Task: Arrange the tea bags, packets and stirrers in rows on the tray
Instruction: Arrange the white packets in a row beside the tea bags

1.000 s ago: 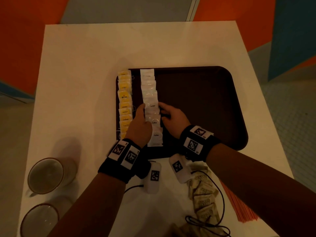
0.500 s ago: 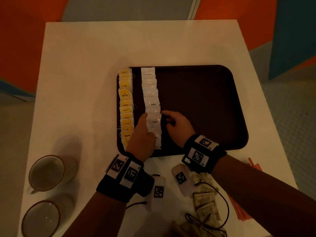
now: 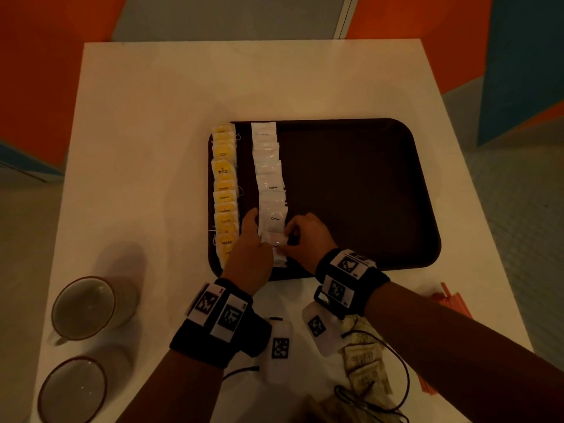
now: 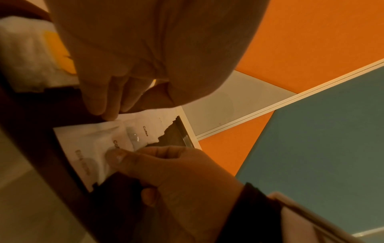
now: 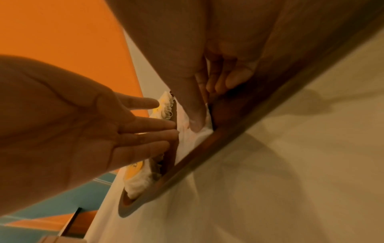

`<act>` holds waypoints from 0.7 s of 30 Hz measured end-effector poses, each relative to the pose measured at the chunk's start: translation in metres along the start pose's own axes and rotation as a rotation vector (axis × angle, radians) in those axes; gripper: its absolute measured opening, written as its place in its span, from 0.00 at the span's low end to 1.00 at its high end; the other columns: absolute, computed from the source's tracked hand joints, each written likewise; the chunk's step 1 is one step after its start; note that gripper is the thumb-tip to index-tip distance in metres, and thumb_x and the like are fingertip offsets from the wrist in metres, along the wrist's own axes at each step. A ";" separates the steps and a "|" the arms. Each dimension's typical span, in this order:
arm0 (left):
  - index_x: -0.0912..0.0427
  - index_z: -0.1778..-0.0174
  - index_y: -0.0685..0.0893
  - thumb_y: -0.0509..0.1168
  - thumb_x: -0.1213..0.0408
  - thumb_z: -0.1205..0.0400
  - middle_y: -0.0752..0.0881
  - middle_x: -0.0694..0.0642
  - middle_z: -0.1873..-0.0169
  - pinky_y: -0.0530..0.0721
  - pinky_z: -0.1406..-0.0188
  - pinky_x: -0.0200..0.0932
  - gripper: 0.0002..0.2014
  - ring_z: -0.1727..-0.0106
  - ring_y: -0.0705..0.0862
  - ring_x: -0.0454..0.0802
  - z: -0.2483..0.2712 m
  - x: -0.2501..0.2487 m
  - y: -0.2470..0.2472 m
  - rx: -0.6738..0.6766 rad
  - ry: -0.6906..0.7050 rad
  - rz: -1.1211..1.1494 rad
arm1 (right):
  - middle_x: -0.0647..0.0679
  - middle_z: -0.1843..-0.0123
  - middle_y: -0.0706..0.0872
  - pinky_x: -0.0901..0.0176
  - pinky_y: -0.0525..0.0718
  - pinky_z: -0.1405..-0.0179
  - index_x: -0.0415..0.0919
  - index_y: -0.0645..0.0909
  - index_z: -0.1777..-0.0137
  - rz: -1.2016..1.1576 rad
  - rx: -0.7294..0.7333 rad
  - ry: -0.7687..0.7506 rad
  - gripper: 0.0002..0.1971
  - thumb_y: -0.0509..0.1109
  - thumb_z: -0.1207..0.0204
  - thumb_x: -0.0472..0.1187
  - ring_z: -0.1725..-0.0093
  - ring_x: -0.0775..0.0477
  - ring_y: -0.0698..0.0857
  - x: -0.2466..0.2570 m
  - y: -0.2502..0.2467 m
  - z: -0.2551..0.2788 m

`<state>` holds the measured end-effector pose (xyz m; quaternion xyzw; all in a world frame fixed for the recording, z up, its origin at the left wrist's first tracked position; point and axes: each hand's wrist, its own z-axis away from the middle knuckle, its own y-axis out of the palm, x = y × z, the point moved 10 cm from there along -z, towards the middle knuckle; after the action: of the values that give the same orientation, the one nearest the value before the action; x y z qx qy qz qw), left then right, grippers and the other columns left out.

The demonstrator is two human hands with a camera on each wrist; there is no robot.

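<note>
A dark brown tray lies on the white table. Along its left side runs a row of yellow tea bags, and beside it a row of white coffee packets. Both hands are at the near end of the white row. My left hand lays straight fingers against the left edge of the nearest white packets. My right hand has its thumb on top of a near packet, with the other fingers curled at the packet's right edge.
Two cups stand at the near left of the table. Brown sugar packets and a black cable lie near the front edge under my right forearm. Orange stirrers lie at the near right.
Both hands have slid along the white row toward me, from its middle to its near end. The left fingers stay along the left edge and the right hand along the right.
</note>
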<state>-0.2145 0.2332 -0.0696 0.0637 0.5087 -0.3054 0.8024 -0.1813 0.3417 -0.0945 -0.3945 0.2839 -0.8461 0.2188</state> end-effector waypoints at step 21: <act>0.58 0.25 0.60 0.52 0.80 0.19 0.78 0.60 0.36 0.78 0.34 0.51 0.26 0.36 0.79 0.56 0.003 0.007 0.005 0.046 0.018 0.030 | 0.43 0.38 0.73 0.61 0.75 0.43 0.40 0.78 0.47 0.105 0.051 -0.073 0.12 0.73 0.29 0.39 0.40 0.45 0.74 0.006 0.010 0.003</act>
<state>-0.2075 0.2333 -0.0749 0.0926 0.5079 -0.3045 0.8005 -0.1807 0.3295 -0.0962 -0.4039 0.2745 -0.8256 0.2828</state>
